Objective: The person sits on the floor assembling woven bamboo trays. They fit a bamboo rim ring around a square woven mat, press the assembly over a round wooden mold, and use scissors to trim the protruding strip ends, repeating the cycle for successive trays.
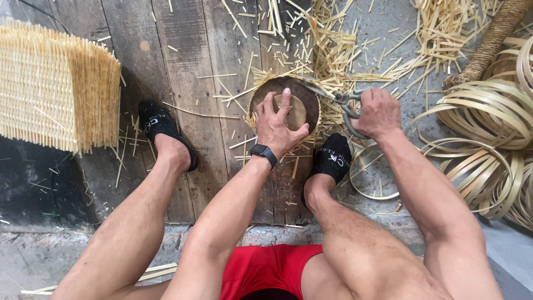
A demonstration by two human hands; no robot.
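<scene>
My left hand [279,123] presses flat on a round wooden form inside a small round woven basket [260,93] that rests on the floor between my feet. A dark watch sits on that wrist. My right hand [378,113] grips the handles of metal scissors [335,98], whose blades reach left over the basket's upper right rim, where loose strip ends stick out.
A large woven panel [53,83] with fringed ends lies at the left. Coils of flat bamboo strip [488,128] pile up at the right, with a rope-wrapped pole [491,41] above them. Cut strip scraps [338,44] litter the planks. My feet wear black socks.
</scene>
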